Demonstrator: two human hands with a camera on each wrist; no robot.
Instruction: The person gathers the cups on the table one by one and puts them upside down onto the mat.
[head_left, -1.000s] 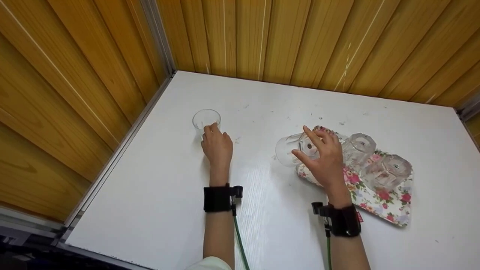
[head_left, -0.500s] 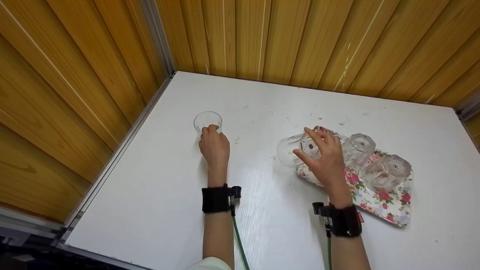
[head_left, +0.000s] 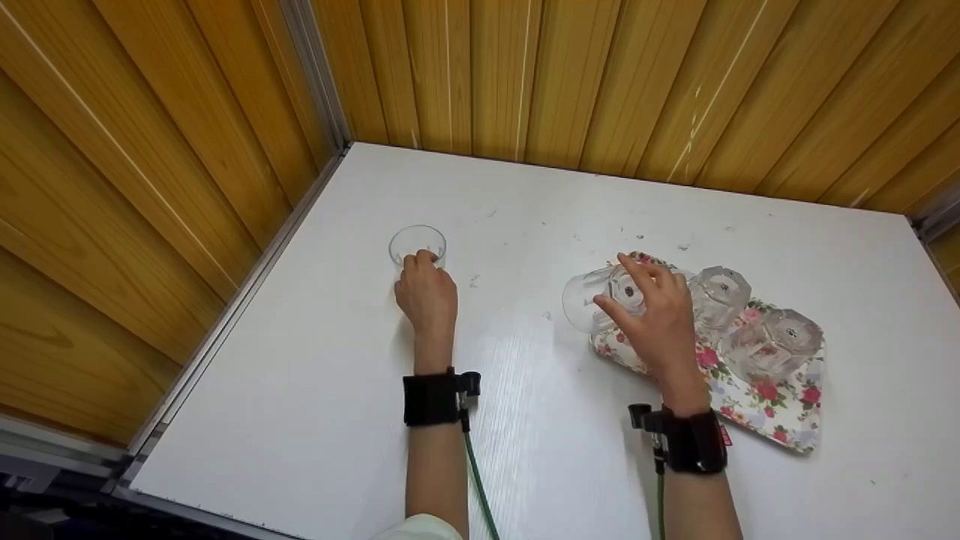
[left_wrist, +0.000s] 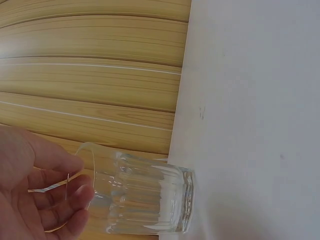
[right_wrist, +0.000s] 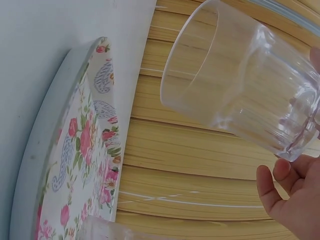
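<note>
My left hand (head_left: 427,296) pinches the rim of a clear drinking glass (left_wrist: 145,195), thumb and fingers on either side of the edge. That glass stands mouth up at the table's left, its base right at the white surface in the left wrist view. Over the left end of a floral tray (head_left: 784,431), my right hand (head_left: 656,322) grips a second clear glass (right_wrist: 240,75) near its base. This one is tilted on its side, mouth pointing left in the head view. In the right wrist view it hangs above the tray's level.
Two more glasses stand upside down on the tray, one farther back (head_left: 721,289) and one nearer the right end (head_left: 780,341). Wood-patterned panels (head_left: 600,82) border the white table (head_left: 315,360) at the back and left. A green cable (head_left: 480,480) trails from the left wrist strap.
The left hand and its glass have shifted slightly toward me. My right hand has moved a little to the right with the tilted glass. The glasses on the tray have stayed put.
</note>
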